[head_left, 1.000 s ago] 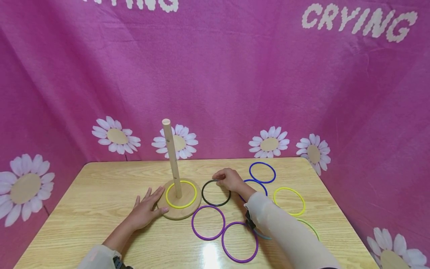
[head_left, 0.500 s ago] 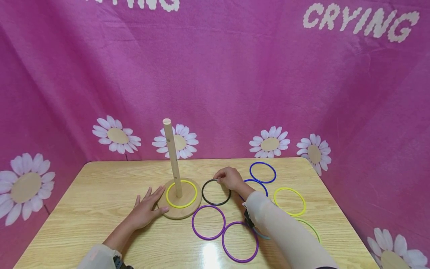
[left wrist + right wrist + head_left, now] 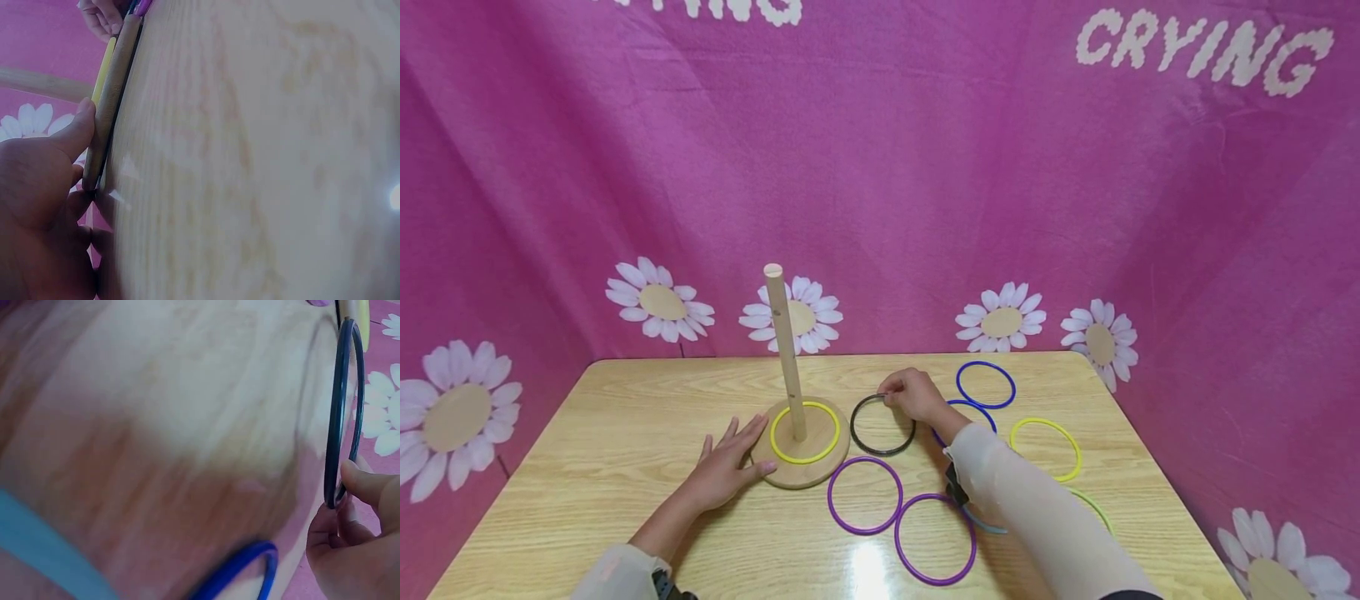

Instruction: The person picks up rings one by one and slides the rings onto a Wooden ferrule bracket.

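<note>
My right hand pinches the far edge of a black ring between thumb and fingers. In the right wrist view the black ring hangs a little above the table, its shadow falling beside it. My left hand lies with spread fingers against the left side of a round wooden base; in the left wrist view its thumb rests on the base's upper edge. From the base rises a wooden post. A yellow ring lies on the base around the post.
Two purple rings, one nearer the base and one closer to me, lie flat. Two blue rings sit back right, the farther one uncovered. Another yellow ring, a green ring and a light blue ring lie around my right sleeve.
The right hand has risen slightly with the black ring, whose outline sits a little higher in the head view. The left hand and the base have not moved.
</note>
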### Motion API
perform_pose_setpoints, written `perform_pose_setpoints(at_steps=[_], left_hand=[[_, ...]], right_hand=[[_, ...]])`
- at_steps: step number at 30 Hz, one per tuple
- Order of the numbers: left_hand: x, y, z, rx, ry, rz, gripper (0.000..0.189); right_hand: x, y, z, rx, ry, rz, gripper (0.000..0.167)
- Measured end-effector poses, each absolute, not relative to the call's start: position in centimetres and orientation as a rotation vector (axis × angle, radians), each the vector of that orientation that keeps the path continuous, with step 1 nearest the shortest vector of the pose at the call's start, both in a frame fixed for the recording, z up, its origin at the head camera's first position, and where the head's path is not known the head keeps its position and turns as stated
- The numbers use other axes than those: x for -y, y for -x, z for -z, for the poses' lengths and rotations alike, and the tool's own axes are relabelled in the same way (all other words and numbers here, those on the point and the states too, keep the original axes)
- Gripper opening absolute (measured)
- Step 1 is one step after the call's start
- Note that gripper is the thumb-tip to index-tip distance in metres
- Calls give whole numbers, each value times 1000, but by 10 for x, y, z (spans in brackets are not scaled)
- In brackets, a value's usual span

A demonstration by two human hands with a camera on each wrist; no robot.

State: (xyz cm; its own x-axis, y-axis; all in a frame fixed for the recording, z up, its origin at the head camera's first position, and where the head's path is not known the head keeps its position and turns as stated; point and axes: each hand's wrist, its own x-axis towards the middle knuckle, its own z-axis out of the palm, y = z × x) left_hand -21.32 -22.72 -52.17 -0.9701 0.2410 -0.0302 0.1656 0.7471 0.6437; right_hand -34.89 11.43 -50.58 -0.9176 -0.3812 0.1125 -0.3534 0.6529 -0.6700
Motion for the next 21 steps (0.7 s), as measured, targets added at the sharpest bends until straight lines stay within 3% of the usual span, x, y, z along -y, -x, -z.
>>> perform_pose_setpoints(at_steps=[14, 21], left_hand=[[228, 214, 521, -2834, -335, -1016, 88], [227, 213, 523, -2845, -355, -1020, 86]], right_hand=[[-104, 353, 473, -2825, 701, 1174, 11], [-91, 348, 440, -2768, 694, 1272, 13]])
